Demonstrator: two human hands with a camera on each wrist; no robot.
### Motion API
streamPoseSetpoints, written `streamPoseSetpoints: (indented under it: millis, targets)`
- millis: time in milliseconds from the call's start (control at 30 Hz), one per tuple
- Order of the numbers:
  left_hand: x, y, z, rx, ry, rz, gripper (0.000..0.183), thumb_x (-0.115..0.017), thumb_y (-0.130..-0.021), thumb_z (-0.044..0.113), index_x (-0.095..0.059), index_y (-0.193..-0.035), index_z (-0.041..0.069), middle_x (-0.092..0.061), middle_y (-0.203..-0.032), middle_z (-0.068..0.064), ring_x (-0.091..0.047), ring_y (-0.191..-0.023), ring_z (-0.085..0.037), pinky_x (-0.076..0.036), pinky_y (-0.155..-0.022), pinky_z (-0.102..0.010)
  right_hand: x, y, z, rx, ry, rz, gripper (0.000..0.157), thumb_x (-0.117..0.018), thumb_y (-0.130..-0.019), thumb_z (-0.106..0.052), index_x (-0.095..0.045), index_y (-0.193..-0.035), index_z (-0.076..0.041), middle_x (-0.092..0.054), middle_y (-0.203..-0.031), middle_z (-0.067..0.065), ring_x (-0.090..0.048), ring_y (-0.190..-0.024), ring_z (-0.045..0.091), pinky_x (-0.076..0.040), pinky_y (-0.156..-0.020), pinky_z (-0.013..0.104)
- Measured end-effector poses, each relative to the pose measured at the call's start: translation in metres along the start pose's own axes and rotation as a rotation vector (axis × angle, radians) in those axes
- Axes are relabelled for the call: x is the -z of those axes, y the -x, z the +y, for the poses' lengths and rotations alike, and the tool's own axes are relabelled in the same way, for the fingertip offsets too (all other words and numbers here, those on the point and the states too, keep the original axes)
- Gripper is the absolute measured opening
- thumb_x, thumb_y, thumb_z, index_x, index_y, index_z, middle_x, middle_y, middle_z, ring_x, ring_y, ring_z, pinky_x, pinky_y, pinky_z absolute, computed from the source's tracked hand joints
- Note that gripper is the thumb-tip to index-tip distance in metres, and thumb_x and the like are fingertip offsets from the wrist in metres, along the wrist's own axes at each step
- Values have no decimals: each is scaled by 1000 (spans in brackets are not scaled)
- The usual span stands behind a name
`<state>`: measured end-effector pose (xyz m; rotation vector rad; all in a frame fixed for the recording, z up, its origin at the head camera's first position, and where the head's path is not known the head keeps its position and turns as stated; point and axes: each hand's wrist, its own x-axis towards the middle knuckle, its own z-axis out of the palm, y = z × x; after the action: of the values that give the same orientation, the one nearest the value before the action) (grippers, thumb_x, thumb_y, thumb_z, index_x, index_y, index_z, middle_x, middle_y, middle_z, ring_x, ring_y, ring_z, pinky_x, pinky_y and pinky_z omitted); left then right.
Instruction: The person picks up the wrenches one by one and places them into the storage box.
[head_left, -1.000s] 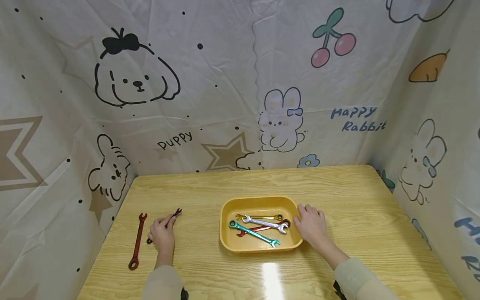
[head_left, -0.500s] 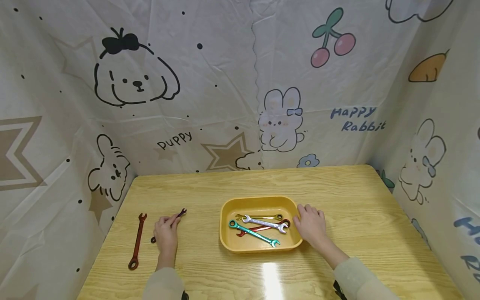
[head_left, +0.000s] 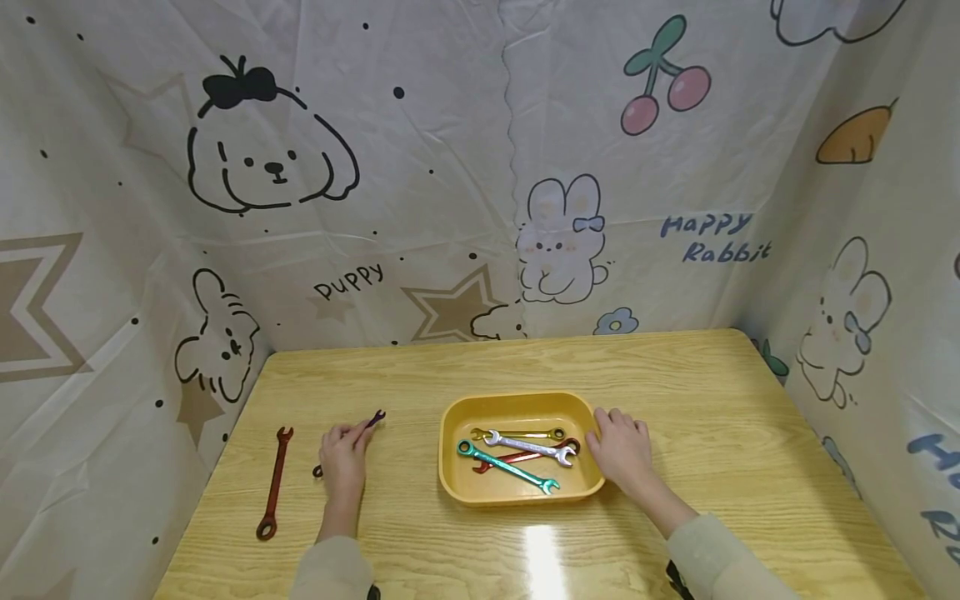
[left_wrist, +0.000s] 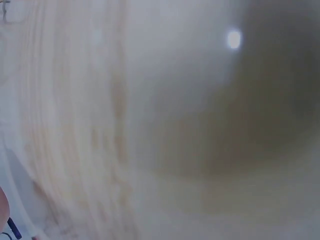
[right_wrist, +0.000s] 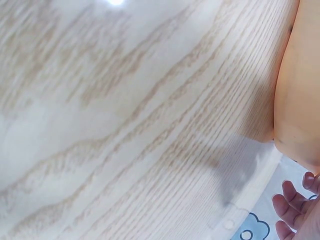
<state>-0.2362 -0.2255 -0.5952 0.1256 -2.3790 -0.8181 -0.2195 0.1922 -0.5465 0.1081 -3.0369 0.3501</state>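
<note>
My left hand [head_left: 343, 458] pinches a small dark purple combination wrench [head_left: 377, 418] left of the middle of the table. The wrench's open end sticks out past the fingertips and its ring end shows behind the hand; the middle is hidden. On the table to the left lies a longer dark red combination wrench [head_left: 274, 487]. A yellow plastic bin [head_left: 517, 500] holds several wrenches: a green one [head_left: 510, 467], a silver one [head_left: 528, 448], a gold one [head_left: 536, 434] and a red one [head_left: 517, 457]. My right hand [head_left: 624, 447] grips the bin's right rim, thumb over the edge.
The wood-grain table [head_left: 712, 392] ends at a printed cloth [head_left: 450, 125] hung along the back and both sides. In the right wrist view, the bin's wall [right_wrist: 302, 90] stands close to the curved fingers.
My left hand has moved right and slightly away from me, carrying the purple wrench away from the dark red one. The right hand and the bin have stayed in place.
</note>
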Motion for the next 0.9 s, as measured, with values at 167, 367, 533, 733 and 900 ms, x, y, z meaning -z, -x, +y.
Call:
streamPoseSetpoints:
  millis: [167, 367, 533, 733, 900]
  targets:
    - [0, -3, 10, -50, 19, 16, 16, -72, -75, 11, -73, -89, 4, -59, -84, -16, -50, -77, -34, -37, -69, -46, -1, 0, 0, -4, 0, -2, 37, -48, -90, -28, -52, -117, -3, -55, -104, 17, -51, -99, 35, -32, -86, 53]
    - [-2, -7, 19, -95, 30, 22, 14, -72, -74, 9, -74, -88, 6, -59, -83, -14, -49, -74, -31, -36, -66, -43, -1, 0, 0, -4, 4, -4, 37, -48, -90, -28, -52, -117, -3, -55, -104, 17, -51, -99, 35, -32, -86, 53]
    - [-4, -10, 27, -171, 48, 61, 13, -73, -72, 6, -74, -86, 6, -59, -80, -14, -49, -70, -30, -36, -64, -42, -1, 0, -1, -4, 4, -5, 37, -48, -90, -28, -52, -117, -3, -55, -105, 17, -51, -100, 35, -33, -86, 53]
    - [-6, -14, 39, -228, 69, 67, 13, -74, -71, 6, -74, -84, 6, -58, -79, -13, -50, -72, -31, -36, -64, -43, 0, 1, -1, 6, 3, 15, 36, -49, -89, -28, -53, -116, -3, -55, -103, 17, -52, -98, 35, -33, -85, 53]
    - [-8, -15, 49, -283, 75, 72, 14, -75, -69, 4, -74, -83, 6, -58, -77, -12, -50, -69, -30, -37, -61, -42, 0, 1, 0, 14, 4, 28, 35, -50, -89, -27, -54, -114, -3, -56, -102, 17, -52, -96, 35, -34, -84, 53]
